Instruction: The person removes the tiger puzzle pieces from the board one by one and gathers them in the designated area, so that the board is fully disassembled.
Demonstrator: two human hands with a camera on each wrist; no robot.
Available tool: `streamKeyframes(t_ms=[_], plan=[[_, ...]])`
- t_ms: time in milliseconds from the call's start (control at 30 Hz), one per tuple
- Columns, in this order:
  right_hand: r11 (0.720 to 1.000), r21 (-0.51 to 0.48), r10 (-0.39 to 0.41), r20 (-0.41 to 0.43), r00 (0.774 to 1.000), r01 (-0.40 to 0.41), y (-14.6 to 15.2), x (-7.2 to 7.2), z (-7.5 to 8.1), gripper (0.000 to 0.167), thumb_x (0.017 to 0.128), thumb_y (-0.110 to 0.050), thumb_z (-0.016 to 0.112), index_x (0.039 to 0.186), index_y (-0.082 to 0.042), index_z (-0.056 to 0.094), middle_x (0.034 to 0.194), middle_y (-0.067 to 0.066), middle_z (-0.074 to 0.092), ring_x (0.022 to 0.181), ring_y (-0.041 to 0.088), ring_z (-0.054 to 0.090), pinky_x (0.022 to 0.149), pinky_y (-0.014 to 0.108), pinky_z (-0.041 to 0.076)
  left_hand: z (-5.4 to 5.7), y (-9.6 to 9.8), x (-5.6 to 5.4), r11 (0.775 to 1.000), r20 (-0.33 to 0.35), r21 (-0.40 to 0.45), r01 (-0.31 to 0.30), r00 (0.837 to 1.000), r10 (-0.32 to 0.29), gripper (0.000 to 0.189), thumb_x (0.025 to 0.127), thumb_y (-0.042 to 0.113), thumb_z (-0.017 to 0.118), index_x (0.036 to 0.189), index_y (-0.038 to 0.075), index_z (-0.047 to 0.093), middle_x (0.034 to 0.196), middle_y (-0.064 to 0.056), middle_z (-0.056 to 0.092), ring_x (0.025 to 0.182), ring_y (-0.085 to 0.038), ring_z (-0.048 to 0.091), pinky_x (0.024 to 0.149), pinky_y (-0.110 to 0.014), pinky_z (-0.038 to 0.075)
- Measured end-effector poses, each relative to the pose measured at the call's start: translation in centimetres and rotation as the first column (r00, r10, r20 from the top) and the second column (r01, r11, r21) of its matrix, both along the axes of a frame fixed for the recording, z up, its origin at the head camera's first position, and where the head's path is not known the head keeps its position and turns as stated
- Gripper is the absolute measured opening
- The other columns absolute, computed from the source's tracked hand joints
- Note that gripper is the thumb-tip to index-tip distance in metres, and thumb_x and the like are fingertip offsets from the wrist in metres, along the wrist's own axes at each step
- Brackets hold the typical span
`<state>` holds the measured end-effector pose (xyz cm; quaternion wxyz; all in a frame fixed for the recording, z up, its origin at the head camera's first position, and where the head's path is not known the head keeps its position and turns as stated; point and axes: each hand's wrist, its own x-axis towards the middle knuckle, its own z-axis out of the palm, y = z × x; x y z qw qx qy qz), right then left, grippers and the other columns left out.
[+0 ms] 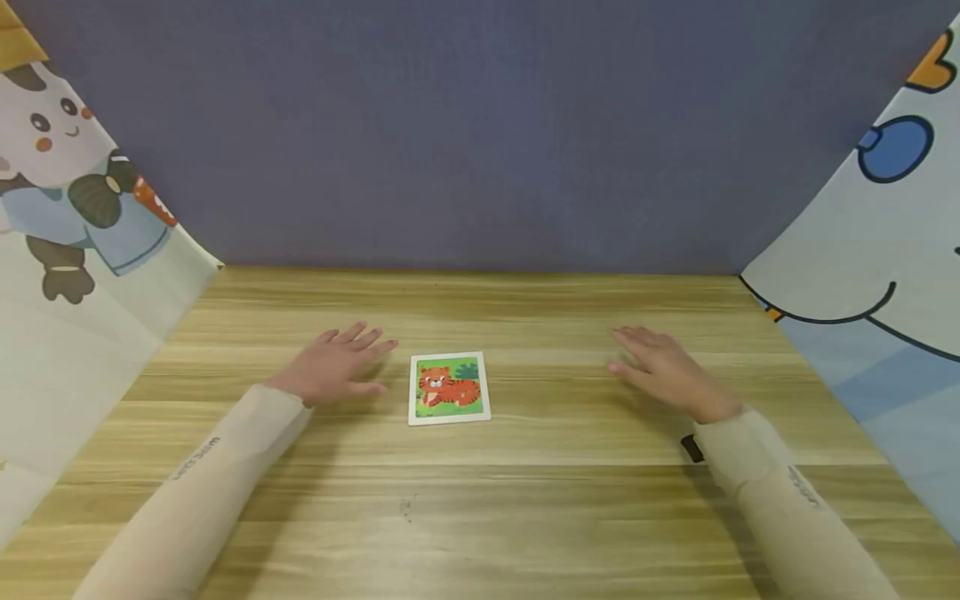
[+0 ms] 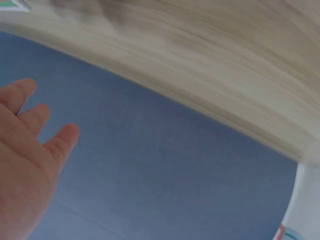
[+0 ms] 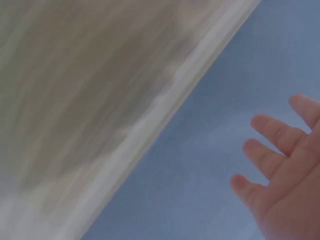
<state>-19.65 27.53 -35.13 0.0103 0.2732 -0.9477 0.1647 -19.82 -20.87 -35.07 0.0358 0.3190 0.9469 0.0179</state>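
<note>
A square picture card (image 1: 449,388) with a white border lies on the wooden table, showing an orange striped tiger on green. To its left is my left hand (image 1: 333,367), fingers spread and holding nothing, a short gap from the card. Farther off on the card's other side, my right hand (image 1: 667,371) has its fingers extended and is also without anything in its grasp. In the wrist views, the left hand (image 2: 25,160) and the right hand (image 3: 290,175) both show spread fingers against the blue-grey backdrop. A corner of the card (image 2: 14,5) peeks in at the left wrist view's top left.
The wood-grain table (image 1: 525,517) ends at a blue-grey cloth backdrop (image 1: 480,133). Cartoon-printed sheets flank it, one at the left (image 1: 112,333) and one at the right (image 1: 825,250). A small black piece (image 1: 692,448) shows beside the right sleeve cuff.
</note>
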Motion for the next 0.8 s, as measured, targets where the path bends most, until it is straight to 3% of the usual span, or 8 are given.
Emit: streamKeyframes(t_ms=[133, 267, 500, 800], plan=[[0.993, -0.113, 0.038, 0.066, 0.997, -0.031, -0.8, -0.4, -0.6, 0.062, 0.098, -0.03, 0.055, 0.144, 0.007, 0.035, 0.145, 0.029, 0.036, 0.132, 0.049, 0.032, 0.107, 0.06, 0.024, 0.0, 0.9, 0.1, 1.0, 0.029, 0.005, 0.03, 0.999, -0.03, 0.072, 0.091, 0.048, 0.058, 0.149, 0.011, 0.036, 0.15, -0.02, 0.033, 0.139, -0.042, 0.023, 0.108, -0.062, 0.022], [0.981, -0.193, 0.012, 0.166, 0.986, 0.02, -1.6, -0.6, -0.9, 0.063, 0.098, -0.03, 0.056, 0.146, 0.004, 0.034, 0.146, 0.028, 0.035, 0.133, 0.046, 0.033, 0.107, 0.058, 0.026, -0.2, 1.7, 0.1, 0.999, 0.057, -0.01, 0.051, 0.997, -0.051, 0.072, 0.092, 0.049, 0.057, 0.15, 0.013, 0.034, 0.151, -0.019, 0.032, 0.14, -0.041, 0.022, 0.109, -0.06, 0.021], [0.946, -0.301, -0.052, 0.228, 0.972, 0.122, -3.1, -0.9, -1.4, 0.058, 0.094, -0.021, 0.062, 0.142, 0.005, 0.041, 0.141, 0.025, 0.044, 0.124, 0.045, 0.045, 0.1, 0.058, 0.036, -0.6, 3.2, -0.2, 0.997, 0.122, -0.02, 0.073, 0.99, -0.07, 0.071, 0.094, 0.051, 0.053, 0.151, 0.015, 0.032, 0.154, -0.018, 0.027, 0.141, -0.039, 0.021, 0.11, -0.059, 0.021], [0.931, -0.305, -0.123, 0.263, 0.957, 0.203, -5.6, -1.6, -1.8, 0.047, 0.09, -0.014, 0.067, 0.13, 0.007, 0.055, 0.116, 0.026, 0.062, 0.103, 0.038, 0.06, 0.086, 0.048, 0.05, -0.7, 5.1, -0.4, 0.994, 0.179, -0.062, 0.087, 0.981, -0.075, 0.067, 0.094, 0.052, 0.051, 0.15, 0.019, 0.034, 0.155, -0.015, 0.026, 0.142, -0.036, 0.021, 0.11, -0.057, 0.021]])
